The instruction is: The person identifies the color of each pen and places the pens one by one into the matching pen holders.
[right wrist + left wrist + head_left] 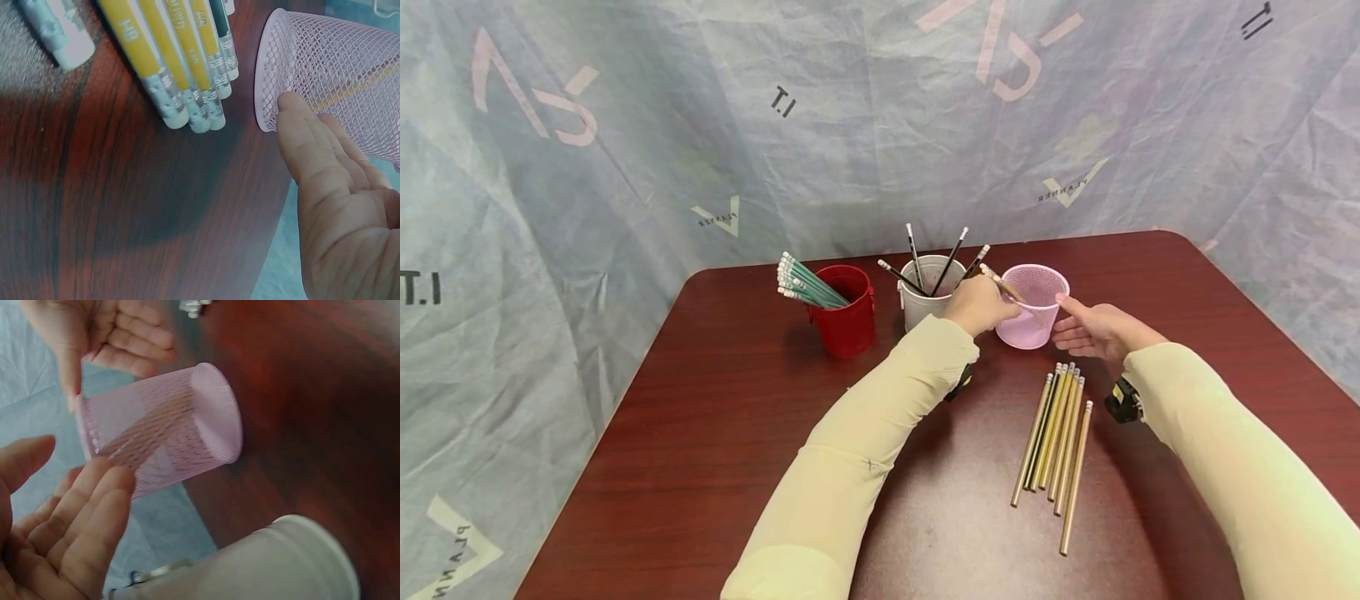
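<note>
A pink mesh pencil cup point(1024, 335) stands upright between my two hands. Slanting inside it are a few pencils point(153, 428), their eraser ends leaning over the rim on the left. My left hand point(977, 304) is at that side of the rim, fingers extended and thumb apart, with no pencil between them. On the other side, my right hand point(1097, 329) has its thumb at the rim and its straight fingers beside the mesh wall. Several yellow, gold and dark pencils point(1056, 433) lie on the table in front of the cup, erasers pointing away.
Left of the pink cup is a white bucket point(913, 310) with several black pencils. Farther left, a red bucket point(847, 333) holds a bunch of green pencils point(812, 285). The brown table point(700, 450) ends at a hanging printed sheet point(850, 167).
</note>
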The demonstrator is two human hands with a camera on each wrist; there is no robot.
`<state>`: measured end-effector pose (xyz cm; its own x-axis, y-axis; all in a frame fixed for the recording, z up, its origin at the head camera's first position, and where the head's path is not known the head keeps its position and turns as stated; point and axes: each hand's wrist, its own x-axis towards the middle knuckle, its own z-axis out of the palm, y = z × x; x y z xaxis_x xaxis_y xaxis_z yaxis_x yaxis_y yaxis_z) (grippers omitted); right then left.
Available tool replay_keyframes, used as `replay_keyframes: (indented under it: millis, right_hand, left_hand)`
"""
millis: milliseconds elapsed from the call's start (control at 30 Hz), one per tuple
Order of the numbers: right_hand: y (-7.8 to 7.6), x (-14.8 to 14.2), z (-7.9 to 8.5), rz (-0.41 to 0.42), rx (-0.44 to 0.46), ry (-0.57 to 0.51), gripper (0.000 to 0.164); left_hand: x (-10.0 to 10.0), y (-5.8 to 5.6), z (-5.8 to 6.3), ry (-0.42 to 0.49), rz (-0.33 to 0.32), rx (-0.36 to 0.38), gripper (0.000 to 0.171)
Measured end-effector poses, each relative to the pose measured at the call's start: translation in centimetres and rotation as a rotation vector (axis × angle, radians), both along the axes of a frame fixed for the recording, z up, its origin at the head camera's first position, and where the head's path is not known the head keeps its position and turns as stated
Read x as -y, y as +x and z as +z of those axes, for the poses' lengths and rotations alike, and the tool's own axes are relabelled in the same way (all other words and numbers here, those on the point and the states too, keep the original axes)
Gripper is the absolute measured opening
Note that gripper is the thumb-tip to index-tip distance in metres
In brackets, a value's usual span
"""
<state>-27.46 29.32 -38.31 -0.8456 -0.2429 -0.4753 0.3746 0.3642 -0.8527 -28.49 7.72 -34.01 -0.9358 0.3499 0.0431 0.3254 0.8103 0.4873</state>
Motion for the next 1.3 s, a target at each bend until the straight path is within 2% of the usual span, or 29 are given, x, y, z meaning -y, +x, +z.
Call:
replay_keyframes:
  millis: [133, 233, 300, 400, 533, 800, 967, 1100, 1200, 1300]
  right_hand:
    - [0.0, 0.0, 0.0, -0.003, -0.001, 0.006, 0.091]
    - [-0.1, 0.0, 0.0, -0.010, -0.002, 0.015, 0.090]
    - [-0.1, 0.0, 0.0, -0.010, -0.003, 0.021, 0.090]
    - [-0.2, 0.0, -0.1, -0.006, -0.007, 0.028, 0.090]
    - [-0.3, 0.1, -0.2, -0.003, -0.015, 0.034, 0.090]
    - [-0.3, 0.4, -0.2, -0.004, -0.014, 0.029, 0.090]
    - [-0.3, 0.5, 0.0, -0.008, -0.018, 0.020, 0.089]
    - [-0.3, 0.5, -0.1, -0.006, -0.014, 0.021, 0.089]
    - [-0.2, 0.4, -0.2, 0.004, -0.012, 0.023, 0.090]
    - [0.0, 0.1, -0.2, 0.012, -0.014, 0.021, 0.091]
  left_hand:
    - [-0.1, 0.6, -1.2, -0.029, -0.023, 0.164, 0.028]
    - [-0.7, 1.8, -2.3, -0.077, -0.061, 0.228, 0.025]
    - [-1.4, 2.8, -3.1, -0.136, -0.112, 0.240, 0.023]
    - [-2.3, 4.3, -4.0, -0.265, -0.192, 0.216, 0.024]
    - [-3.2, 5.6, -4.9, -0.345, -0.221, 0.198, 0.025]
    - [-3.5, 5.6, -6.1, -0.353, -0.189, 0.205, 0.034]
    - [-3.7, 5.7, -6.2, -0.374, -0.182, 0.192, 0.033]
    - [-3.9, 5.6, -6.6, -0.428, -0.205, 0.167, 0.025]
    - [-3.7, 5.5, -6.9, -0.454, -0.252, 0.138, 0.021]
    - [-3.3, 5.4, -7.1, -0.450, -0.293, 0.166, 0.020]
